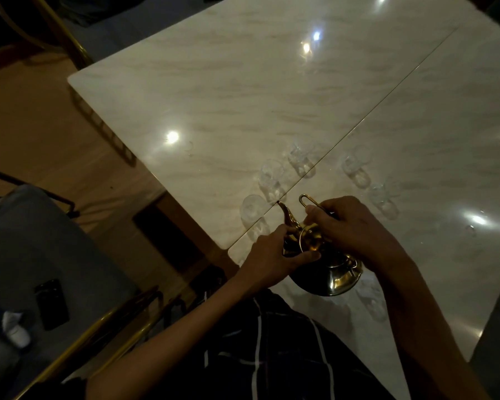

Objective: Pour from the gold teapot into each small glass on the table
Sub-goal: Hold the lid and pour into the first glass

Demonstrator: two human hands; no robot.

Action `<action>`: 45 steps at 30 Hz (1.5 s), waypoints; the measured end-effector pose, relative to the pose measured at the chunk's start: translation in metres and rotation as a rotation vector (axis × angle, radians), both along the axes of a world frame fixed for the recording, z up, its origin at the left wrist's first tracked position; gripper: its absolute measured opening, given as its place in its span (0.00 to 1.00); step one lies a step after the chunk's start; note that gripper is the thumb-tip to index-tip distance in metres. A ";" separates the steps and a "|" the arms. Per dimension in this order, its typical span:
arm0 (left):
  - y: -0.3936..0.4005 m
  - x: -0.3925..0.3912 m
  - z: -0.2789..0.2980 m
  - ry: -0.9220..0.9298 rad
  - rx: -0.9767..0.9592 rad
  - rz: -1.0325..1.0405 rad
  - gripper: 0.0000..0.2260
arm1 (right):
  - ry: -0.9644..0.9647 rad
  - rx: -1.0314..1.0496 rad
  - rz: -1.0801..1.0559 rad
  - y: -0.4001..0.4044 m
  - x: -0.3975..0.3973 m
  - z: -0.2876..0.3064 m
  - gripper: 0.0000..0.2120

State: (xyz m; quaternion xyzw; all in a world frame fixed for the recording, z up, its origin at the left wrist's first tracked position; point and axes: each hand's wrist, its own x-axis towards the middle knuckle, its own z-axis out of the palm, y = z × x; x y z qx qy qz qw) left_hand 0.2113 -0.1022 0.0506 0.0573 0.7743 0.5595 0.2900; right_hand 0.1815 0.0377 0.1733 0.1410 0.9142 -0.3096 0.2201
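Note:
The gold teapot (334, 280) stands near the table's front edge, its spout pointing up-left toward the nearest small glass (253, 210). My right hand (355, 226) grips the teapot's looped handle from above. My left hand (272, 256) holds the pot's neck below the spout, thumb laid across the lid area. Several clear small glasses stand in an arc beyond the pot: one (270, 179), another (300, 161), a third (355, 170) and one at the right (383, 199). A further glass (371, 301) stands by the pot's right side. Whether the glasses hold liquid is unclear.
The glossy marble table (243, 90) has a seam running diagonally through the glasses. A grey cushioned chair (41, 255) with gold frame at the left holds a dark phone (51, 303). Wooden floor lies beyond the table's left edge.

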 end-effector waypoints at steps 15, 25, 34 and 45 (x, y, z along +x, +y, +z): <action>-0.016 -0.022 -0.044 -0.121 -0.178 -0.094 0.32 | -0.027 -0.095 -0.058 -0.014 -0.001 -0.064 0.19; -0.001 -0.022 -0.031 -0.020 -0.226 -0.112 0.31 | 0.055 -0.200 -0.090 0.016 0.004 -0.054 0.17; 0.041 -0.029 -0.004 0.076 -0.136 -0.100 0.30 | 0.146 -0.227 -0.061 0.063 0.000 -0.029 0.13; 0.066 -0.067 -0.017 0.062 -0.115 -0.063 0.30 | 0.127 -0.164 -0.101 0.070 -0.041 -0.040 0.11</action>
